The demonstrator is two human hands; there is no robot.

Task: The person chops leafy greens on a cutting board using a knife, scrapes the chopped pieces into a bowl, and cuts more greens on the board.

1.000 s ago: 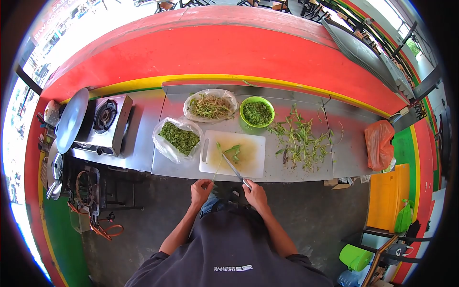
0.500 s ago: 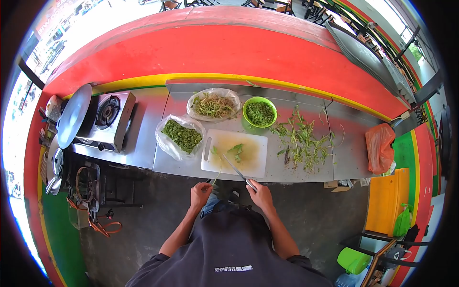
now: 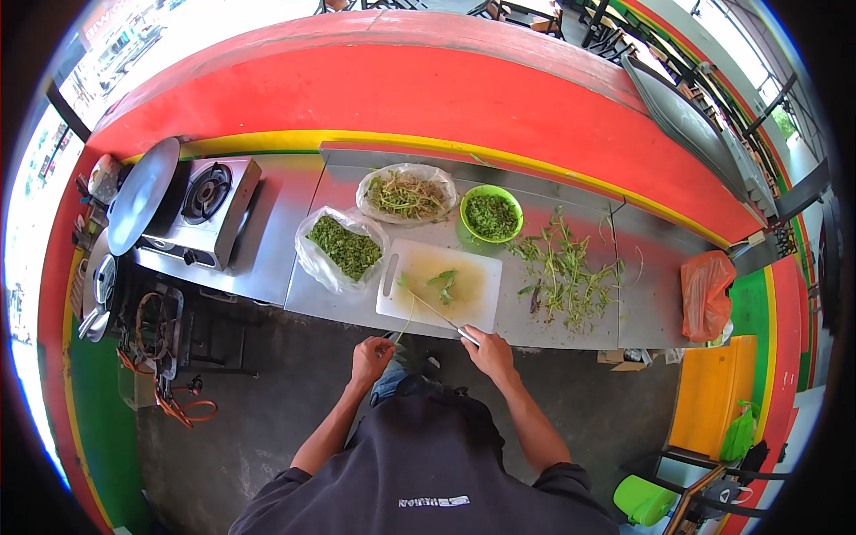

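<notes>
My right hand [image 3: 489, 357] is wrapped round the handle of a knife [image 3: 443, 318], whose blade slants left over the white cutting board [image 3: 483, 308]. Pinched in my left hand [image 3: 372, 359] is a thin green stem [image 3: 411, 311] that reaches up over the board's front edge, with a small leaf at its far end. The blade's tip is close to this stem; whether they touch I cannot tell. A few cut green leaves [image 3: 443, 283] lie mid-board. Behind it stand a bag of chopped greens [image 3: 343, 249], a bag of stalks [image 3: 406, 195] and a green bowl of chopped greens [image 3: 491, 217].
Loose leafy stems [image 3: 571, 272] are spread on the steel counter [image 3: 535, 334] right of the board. Farther right sits an orange plastic bag [image 3: 707, 294]. A gas stove [image 3: 201, 214] and a large wok [image 3: 144, 196] are at the left. A red wall [image 3: 428, 94] borders the back.
The knife has tilted lower and to the left, bringing its tip nearer the stem. My left hand keeps its pinch. The whole view has shifted slightly.
</notes>
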